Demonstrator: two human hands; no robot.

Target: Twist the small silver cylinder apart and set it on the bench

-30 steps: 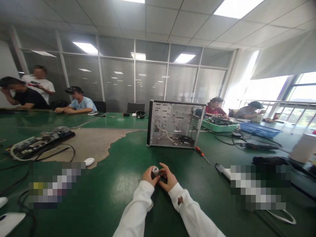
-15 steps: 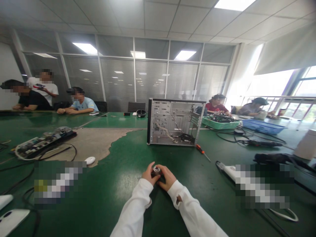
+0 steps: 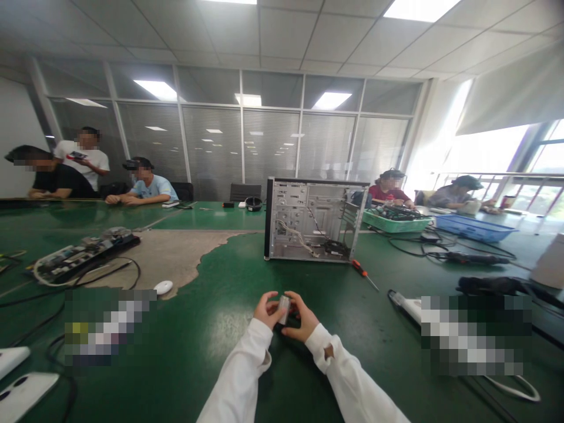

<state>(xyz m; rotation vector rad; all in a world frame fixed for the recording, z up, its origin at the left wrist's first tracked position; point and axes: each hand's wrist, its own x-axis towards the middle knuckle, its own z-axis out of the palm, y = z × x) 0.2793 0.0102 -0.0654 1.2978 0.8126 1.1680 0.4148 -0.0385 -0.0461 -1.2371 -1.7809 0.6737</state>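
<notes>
My left hand point(image 3: 265, 309) is closed on a small, silvery, see-through-looking container point(image 3: 284, 309), which stands tilted between my two hands above the green table point(image 3: 211, 358). What it contains is too small to make out. Just to its right, my right hand point(image 3: 305, 317) curves around with thumb and forefinger apart. The right forefinger comes close to the container's top; whether it touches cannot be seen. Beyond my hands stands an open computer case point(image 3: 317, 220), its bare metal inside and loose cables facing me. A screwdriver point(image 3: 363, 273) with an orange handle lies beside its right corner.
A circuit assembly point(image 3: 83, 255) with cables lies left, and a white oval object point(image 3: 163, 287) nearer. At right are a power strip point(image 3: 412, 305), a green basket point(image 3: 396, 222) of parts and a blue basket point(image 3: 476, 229). Several people sit or stand around the table.
The container has turned from showing its round end to showing its side. My right fingers have spread away from it, while the left hand keeps hold.
</notes>
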